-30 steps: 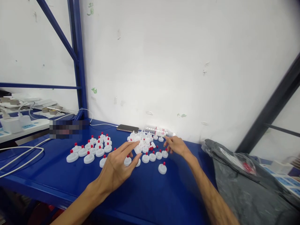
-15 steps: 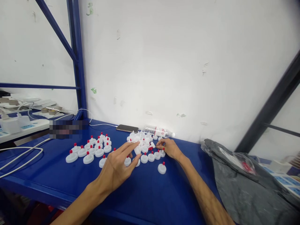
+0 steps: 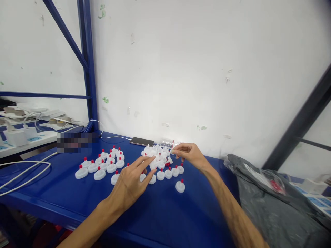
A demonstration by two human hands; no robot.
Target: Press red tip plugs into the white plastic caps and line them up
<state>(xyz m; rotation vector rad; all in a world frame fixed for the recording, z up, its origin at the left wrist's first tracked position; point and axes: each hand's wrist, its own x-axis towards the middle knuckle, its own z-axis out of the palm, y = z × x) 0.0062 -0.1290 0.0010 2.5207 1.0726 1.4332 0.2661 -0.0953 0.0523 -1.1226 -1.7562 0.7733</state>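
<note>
Head view: holding the left hand (image 3: 129, 178) left of a lone lid (image 3: 180, 187), parting thumb and fingers, apparently gripping nothing. Holding the right hand (image 3: 192, 155) past a row of lids (image 3: 168, 174), bending fingers beside the pile (image 3: 155, 152); not showing whether pinching a lid there. Possibly risking toppling the row by dipping that hand, or scattering red tips (image 3: 167, 164) by nudging the pile. Lying behind, partly hidden: a bottle (image 3: 167, 142).
</note>
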